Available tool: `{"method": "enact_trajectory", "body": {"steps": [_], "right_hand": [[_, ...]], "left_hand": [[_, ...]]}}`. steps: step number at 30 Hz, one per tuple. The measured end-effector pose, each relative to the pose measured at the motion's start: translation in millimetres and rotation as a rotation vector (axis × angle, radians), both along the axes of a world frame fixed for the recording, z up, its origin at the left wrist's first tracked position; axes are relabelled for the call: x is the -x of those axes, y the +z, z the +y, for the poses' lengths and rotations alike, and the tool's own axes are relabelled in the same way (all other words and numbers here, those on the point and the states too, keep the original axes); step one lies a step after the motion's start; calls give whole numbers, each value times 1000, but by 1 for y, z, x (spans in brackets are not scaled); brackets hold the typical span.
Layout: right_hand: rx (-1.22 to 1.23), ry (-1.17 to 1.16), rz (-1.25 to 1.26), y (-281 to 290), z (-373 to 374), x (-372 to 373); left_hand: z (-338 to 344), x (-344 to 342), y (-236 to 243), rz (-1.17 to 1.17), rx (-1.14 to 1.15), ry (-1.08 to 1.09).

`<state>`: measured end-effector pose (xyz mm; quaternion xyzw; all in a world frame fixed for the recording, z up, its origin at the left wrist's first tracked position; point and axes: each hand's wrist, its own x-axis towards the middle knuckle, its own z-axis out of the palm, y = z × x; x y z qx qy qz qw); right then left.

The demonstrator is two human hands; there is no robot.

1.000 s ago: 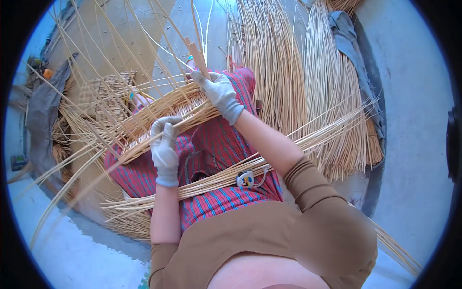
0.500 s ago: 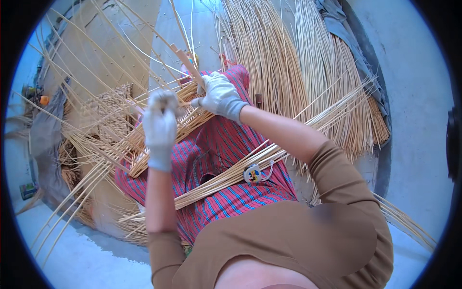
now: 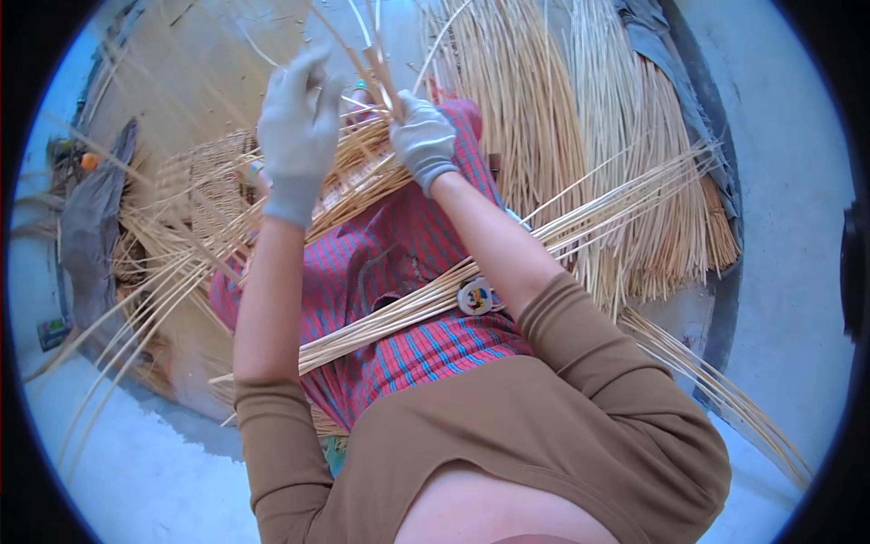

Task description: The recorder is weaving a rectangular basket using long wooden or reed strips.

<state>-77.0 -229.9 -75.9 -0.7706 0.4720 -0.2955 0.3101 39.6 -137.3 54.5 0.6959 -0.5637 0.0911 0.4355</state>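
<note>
A partly woven wicker piece (image 3: pixel 362 172) of pale rods lies across my lap on a red-and-blue striped cloth (image 3: pixel 399 254). At its far right corner my right hand (image 3: pixel 423 140), in a white glove, is closed on the upright wicker rods (image 3: pixel 384 86). My left hand (image 3: pixel 297 127), also gloved, is raised over the piece's left part with its fingers apart; I see nothing held in it. It hides part of the weave. Long loose rods fan out from the piece toward the upper left, some of them blurred.
Large bundles of thin rods (image 3: pixel 507 118) lie at the far right. More rods (image 3: pixel 408 313) cross my lap beside a round tape measure (image 3: pixel 474 296). To the left are a woven panel (image 3: pixel 217 186) and a dark grey cloth (image 3: pixel 91 227).
My left hand has moved up and away from the weave, its fingers now apart. My right hand has shifted slightly right, still at the corner. The long rods at upper left have swung.
</note>
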Motion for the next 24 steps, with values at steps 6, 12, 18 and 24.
{"method": "enact_trajectory", "body": {"steps": [6, 12, 18, 24], "right_hand": [[1, 25, 72, -9, -1, 15], [109, 373, -226, 49, 39, 41], [-631, 787, 588, 59, 13, 8], [-646, 665, 253, 41, 33, 32]], "left_hand": [[93, -15, -42, -636, -545, 147], [99, -27, -31, -578, -947, 39], [101, -47, -46, -583, -846, -57], [116, -61, -67, -528, -704, -43]]}}
